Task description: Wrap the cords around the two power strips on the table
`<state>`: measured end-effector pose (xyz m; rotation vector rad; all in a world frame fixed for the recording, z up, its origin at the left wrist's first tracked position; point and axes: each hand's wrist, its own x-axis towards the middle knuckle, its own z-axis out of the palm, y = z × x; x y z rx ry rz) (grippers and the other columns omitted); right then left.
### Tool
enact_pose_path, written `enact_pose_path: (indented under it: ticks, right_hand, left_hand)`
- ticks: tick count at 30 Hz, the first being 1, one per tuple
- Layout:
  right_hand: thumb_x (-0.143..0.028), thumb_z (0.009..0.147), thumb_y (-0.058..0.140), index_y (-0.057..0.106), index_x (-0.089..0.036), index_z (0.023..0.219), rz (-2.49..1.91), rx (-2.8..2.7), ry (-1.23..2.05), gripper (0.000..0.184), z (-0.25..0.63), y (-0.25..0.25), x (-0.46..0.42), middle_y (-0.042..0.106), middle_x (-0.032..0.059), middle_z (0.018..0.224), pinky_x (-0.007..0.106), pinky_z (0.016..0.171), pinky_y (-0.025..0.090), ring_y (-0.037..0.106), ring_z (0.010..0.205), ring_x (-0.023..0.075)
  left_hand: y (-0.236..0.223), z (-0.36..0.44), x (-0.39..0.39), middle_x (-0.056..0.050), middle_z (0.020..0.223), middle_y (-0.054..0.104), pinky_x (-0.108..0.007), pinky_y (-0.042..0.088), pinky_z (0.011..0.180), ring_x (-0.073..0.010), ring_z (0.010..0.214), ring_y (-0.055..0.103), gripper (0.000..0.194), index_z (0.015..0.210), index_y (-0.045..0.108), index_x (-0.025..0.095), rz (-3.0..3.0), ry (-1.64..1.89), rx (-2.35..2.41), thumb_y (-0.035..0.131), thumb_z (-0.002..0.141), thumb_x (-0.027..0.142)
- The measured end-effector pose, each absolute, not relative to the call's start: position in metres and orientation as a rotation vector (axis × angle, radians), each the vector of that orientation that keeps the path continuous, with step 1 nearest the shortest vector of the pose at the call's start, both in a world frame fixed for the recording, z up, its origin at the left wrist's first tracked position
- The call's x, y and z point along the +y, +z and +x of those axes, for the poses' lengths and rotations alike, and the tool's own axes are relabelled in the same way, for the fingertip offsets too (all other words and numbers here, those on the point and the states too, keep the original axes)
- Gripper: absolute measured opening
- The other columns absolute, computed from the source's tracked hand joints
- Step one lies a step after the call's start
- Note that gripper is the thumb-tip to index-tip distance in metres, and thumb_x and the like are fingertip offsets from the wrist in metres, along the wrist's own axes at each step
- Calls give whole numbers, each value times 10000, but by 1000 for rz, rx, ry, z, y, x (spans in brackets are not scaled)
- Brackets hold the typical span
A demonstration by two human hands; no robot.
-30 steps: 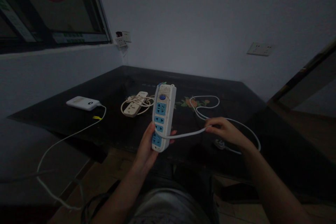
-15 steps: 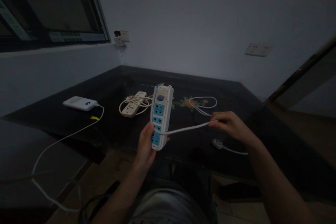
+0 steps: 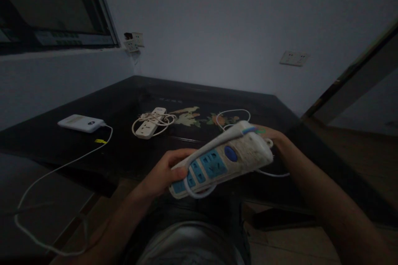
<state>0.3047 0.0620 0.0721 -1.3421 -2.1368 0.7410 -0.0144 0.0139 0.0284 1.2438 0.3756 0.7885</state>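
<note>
A white power strip (image 3: 245,151) with blue sockets and a dark blue switch is held tilted above the table's front part. My left hand (image 3: 174,169) grips its lower left end, the thumb pressing on the front beside the sockets. From the strip's upper right end, where coloured wires show, a white cord (image 3: 211,140) runs along the top edge, passes under my thumb and loops below the strip. Behind the strip's right end is my right hand (image 3: 269,132); its fingers are hidden, so whether they hold the cord does not show.
A second power strip (image 3: 146,128) wrapped in its cord lies on the black table (image 3: 199,89). At left rests a white power bank (image 3: 77,123) with a cable (image 3: 62,168) hanging over the edge. A wall socket (image 3: 294,58) is at back right, a window at left.
The power strip has turned from upright to slanting right and come closer to me. My right hand has gone from pulling the cord out sideways to behind the strip; the cord now loops beneath.
</note>
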Motion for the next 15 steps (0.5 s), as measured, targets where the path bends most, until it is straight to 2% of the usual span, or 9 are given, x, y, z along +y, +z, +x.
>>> enact_pose_path:
  ticks: [5, 11, 15]
  right_hand:
    - [-484, 729, 662, 680, -136, 633, -1210, -2544, 1077, 362, 281, 87, 108, 584, 4, 607, 254, 600, 368, 495, 618, 117]
    - [-384, 755, 683, 686, -120, 692, -1352, -2649, 747, 272, 240, 125, 115, 557, -24, 555, 243, 551, 302, 439, 535, 88]
    - [-332, 763, 703, 719, -120, 707, -1466, -2647, 383, 219, 220, 145, 93, 577, -12, 538, 248, 554, 297, 469, 525, 90]
  left_hand:
    - [28, -1, 29, -62, 975, 727, -288, 505, 753, -215, 858, 650, 480, 1037, 714, 168, 1604, 508, 454, 780, 634, 420]
    - [26, 10, 37, -40, 981, 691, -275, 469, 776, -181, 877, 618, 327, 1026, 661, 169, 1936, 401, 524, 689, 749, 340]
    - [11, 10, 46, 6, 847, 625, -248, 445, 668, -160, 766, 591, 396, 1067, 527, 185, 1990, 489, 659, 674, 761, 389]
